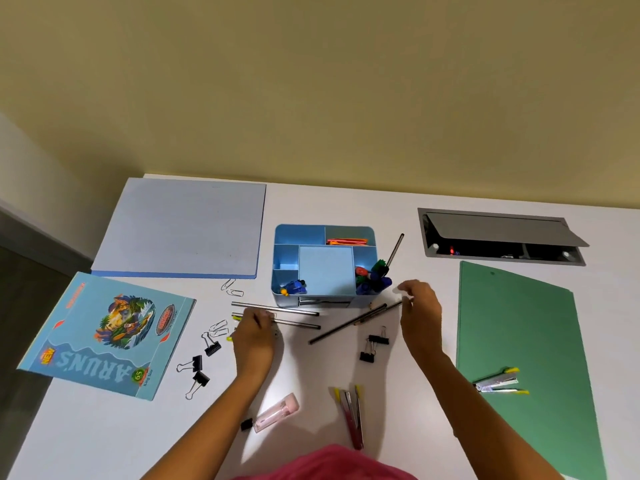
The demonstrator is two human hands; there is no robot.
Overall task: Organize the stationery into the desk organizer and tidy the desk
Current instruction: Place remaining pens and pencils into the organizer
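Observation:
A blue desk organizer stands at the desk's middle; markers fill its right compartment and one pencil sticks up there. Dark pencils lie in front of it, with two more pencils slanted to the right. My left hand lies palm down over pencils and a yellow-tipped pen; whether it grips them is hidden. My right hand hovers with fingers apart beside the organizer's right front corner, above the slanted pencils' upper ends, holding nothing.
Binder clips, more binder clips and paper clips are scattered in front. Red pens and a pink eraser case lie near me. A stapler sits on a green folder. Notebooks lie at the left; a cable hatch is at the back right.

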